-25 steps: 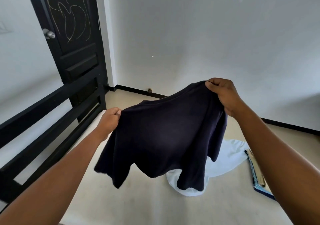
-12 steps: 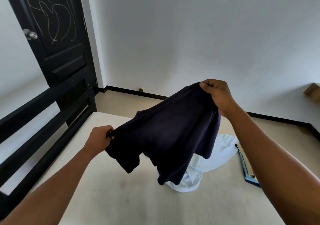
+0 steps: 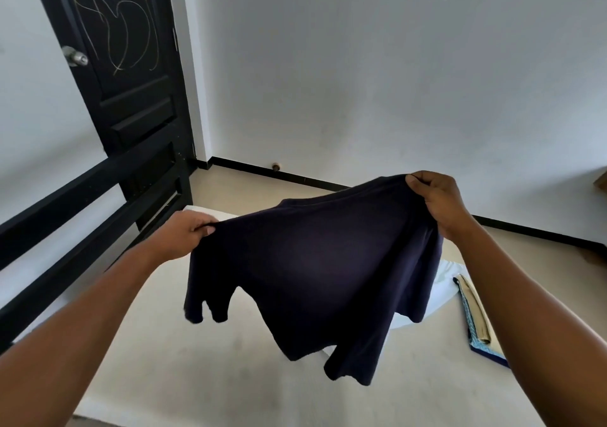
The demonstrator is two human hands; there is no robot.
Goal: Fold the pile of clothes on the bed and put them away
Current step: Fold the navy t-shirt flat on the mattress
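Note:
A dark navy T-shirt (image 3: 315,262) hangs spread in the air above the cream mattress (image 3: 197,361). My left hand (image 3: 184,233) pinches its left shoulder edge, and my right hand (image 3: 437,200) grips the right shoulder, held a little higher. Its sleeves and hem dangle loose below. Under the shirt a white garment (image 3: 443,282) lies on the mattress, mostly hidden. A folded piece with a blue pattern and a tan strip (image 3: 476,321) lies at the right.
A black bed frame rail (image 3: 75,216) runs along the left side. Behind it stands a black door (image 3: 124,65) with a metal knob. White walls with a black skirting close the far side, beyond a strip of beige floor (image 3: 230,187).
My left hand has risen and pulled the shirt's left shoulder outward, so the shirt hangs wider and flatter than half a second ago. The right hand has stayed about level.

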